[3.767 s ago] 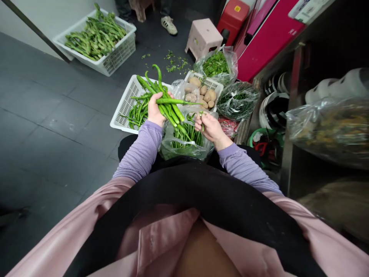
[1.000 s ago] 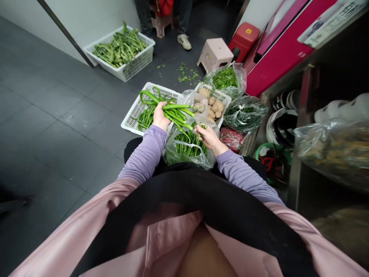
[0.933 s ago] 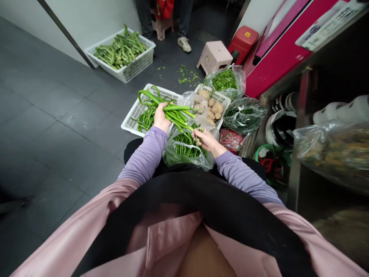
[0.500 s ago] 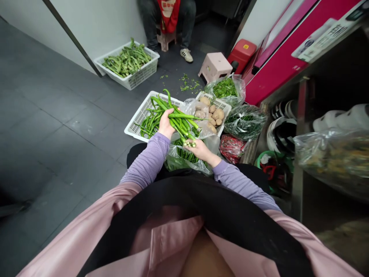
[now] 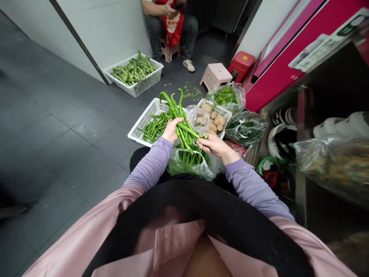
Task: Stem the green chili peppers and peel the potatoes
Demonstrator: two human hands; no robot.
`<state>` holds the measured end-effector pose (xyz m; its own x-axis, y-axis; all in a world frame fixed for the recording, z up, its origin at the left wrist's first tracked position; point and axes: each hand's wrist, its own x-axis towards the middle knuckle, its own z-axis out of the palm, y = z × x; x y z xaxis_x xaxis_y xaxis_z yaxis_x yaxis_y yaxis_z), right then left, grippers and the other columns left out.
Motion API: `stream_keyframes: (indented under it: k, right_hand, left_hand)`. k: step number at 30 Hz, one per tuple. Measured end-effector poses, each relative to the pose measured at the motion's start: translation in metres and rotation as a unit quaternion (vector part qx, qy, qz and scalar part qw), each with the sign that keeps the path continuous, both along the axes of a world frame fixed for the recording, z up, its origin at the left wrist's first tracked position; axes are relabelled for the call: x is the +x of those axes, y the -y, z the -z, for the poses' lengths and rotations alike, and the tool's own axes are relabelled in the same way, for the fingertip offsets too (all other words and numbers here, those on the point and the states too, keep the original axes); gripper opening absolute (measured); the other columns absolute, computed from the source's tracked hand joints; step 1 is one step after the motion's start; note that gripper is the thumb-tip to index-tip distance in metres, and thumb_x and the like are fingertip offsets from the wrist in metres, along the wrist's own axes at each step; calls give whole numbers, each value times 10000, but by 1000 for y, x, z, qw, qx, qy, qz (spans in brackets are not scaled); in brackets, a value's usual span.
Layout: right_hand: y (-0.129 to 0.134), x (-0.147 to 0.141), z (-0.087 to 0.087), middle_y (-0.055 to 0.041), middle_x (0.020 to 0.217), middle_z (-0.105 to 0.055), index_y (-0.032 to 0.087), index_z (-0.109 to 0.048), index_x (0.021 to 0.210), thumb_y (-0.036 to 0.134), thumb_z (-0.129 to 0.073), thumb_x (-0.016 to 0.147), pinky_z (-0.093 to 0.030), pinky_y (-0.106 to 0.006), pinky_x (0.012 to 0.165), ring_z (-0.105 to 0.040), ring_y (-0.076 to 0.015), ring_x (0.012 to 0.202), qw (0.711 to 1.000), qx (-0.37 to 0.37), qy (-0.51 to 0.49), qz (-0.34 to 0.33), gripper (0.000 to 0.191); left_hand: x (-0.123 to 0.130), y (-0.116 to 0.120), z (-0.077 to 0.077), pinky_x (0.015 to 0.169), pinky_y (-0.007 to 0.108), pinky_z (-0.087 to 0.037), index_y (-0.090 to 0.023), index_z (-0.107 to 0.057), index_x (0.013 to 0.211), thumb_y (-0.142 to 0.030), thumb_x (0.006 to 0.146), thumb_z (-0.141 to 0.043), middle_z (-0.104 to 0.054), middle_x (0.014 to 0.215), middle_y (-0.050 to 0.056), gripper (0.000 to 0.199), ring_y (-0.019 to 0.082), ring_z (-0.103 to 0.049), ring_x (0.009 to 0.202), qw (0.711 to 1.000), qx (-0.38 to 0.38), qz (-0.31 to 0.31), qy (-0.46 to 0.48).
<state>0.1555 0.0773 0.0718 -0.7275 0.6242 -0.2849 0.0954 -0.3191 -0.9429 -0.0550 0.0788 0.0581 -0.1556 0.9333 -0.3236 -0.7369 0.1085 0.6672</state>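
Observation:
My left hand (image 5: pixel 172 129) is wrapped round a bunch of long green chili peppers (image 5: pixel 184 129), their curled tips pointing up and away. With its fingers pinched, my right hand (image 5: pixel 215 144) grips the near end of one pepper from that bunch. Small pale-green stem ends (image 5: pixel 204 135) show at the top of the same hand. Below both hands stands an open clear plastic bag (image 5: pixel 184 166) with more green chili peppers in it. Behind my left hand, a white plastic basket (image 5: pixel 144 115) holds loose green chili peppers.
A basket of potatoes (image 5: pixel 219 120) and bags of greens (image 5: pixel 226 96) stand to the right. Further back are a basket of green stalks (image 5: pixel 134 71), a pink stool (image 5: pixel 216 74), a red bin (image 5: pixel 242 63) and a seated person (image 5: pixel 170 27). Shelves (image 5: pixel 301 154) line the right side.
My right hand has turned from palm-up under the bunch to a pinch on a pepper's end, a little higher and to the right. The bunch now points more upward. The view has tilted up slightly.

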Motion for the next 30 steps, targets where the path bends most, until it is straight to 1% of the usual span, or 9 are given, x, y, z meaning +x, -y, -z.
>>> stream_keyframes:
  k: [2, 6, 8, 10, 12, 14, 19, 22, 30]
  right_hand:
    - [2, -4, 5, 57, 576, -528, 178, -564, 775, 594, -838, 726, -219, -207, 441, -341, -44, 432, 998, 54, -28, 27, 500]
    - [4, -2, 8, 120, 434, -341, 228, -482, 719, 716, -794, 689, -233, -218, 453, -240, -57, 390, 991, 57, -123, 21, 580]
    - [5, 0, 7, 113, 444, -342, 234, -496, 741, 725, -740, 735, -260, -233, 468, -247, -73, 404, 991, 90, -94, 42, 549]
    - [9, -2, 6, 66, 518, -456, 222, -550, 792, 641, -704, 806, -323, -253, 521, -355, -101, 467, 976, 191, 9, 104, 446]
    - [16, -7, 7, -1, 661, -604, 209, -613, 848, 515, -671, 860, -388, -274, 618, -506, -146, 610, 922, 330, 142, 144, 313]
    - [25, -18, 9, -51, 817, -697, 205, -665, 923, 412, -629, 897, -415, -286, 701, -599, -193, 769, 849, 449, 253, 115, 212]
    - [27, -49, 12, -145, 1008, -730, 149, -644, 1260, 213, -478, 959, -431, -310, 731, -648, -241, 872, 703, 583, 407, -24, 349]
    - [19, -55, 15, -181, 1032, -720, 105, -608, 1318, 169, -430, 965, -432, -325, 713, -653, -250, 858, 668, 603, 431, -69, 400]
    - [0, -42, 24, -152, 862, -712, 113, -675, 1001, 171, -422, 973, -363, -311, 638, -594, -210, 729, 628, 649, 387, -185, 260]
  left_hand:
    - [3, 1, 2, 820, 377, -631, -125, -658, 786, -152, 675, -719, -729, 704, 76, 129, 258, -760, 799, 1000, -2, 16, 13]
    - [8, 0, 5, 836, 406, -629, -131, -667, 867, -172, 702, -714, -735, 741, 80, 177, 274, -760, 825, 997, -14, 53, 61]
    - [8, -4, 7, 836, 387, -622, -137, -648, 890, -171, 712, -705, -730, 749, 72, 190, 250, -753, 803, 998, -17, 7, 60]
    - [7, -9, 9, 832, 350, -610, -154, -610, 909, -150, 711, -701, -720, 753, 45, 218, 209, -738, 767, 995, -18, -92, 34]
    - [8, -14, 12, 831, 314, -593, -182, -566, 932, -114, 698, -704, -702, 754, 0, 280, 171, -719, 749, 981, -28, -192, -8]
    - [12, -15, 13, 839, 287, -574, -205, -532, 938, -86, 685, -711, -683, 765, -33, 333, 150, -706, 765, 966, -38, -251, -49]
    - [33, -7, 13, 861, 242, -530, -227, -504, 912, -108, 687, -751, -663, 847, -47, 355, 133, -679, 852, 951, -36, -279, -128]
    - [40, 1, 11, 885, 224, -509, -237, -496, 920, -124, 687, -789, -651, 889, -50, 391, 121, -665, 896, 942, -14, -289, -169]
    - [44, 15, 7, 962, 273, -507, -233, -512, 908, -53, 675, -804, -676, 917, -2, 414, 177, -675, 994, 937, 16, -268, -223]
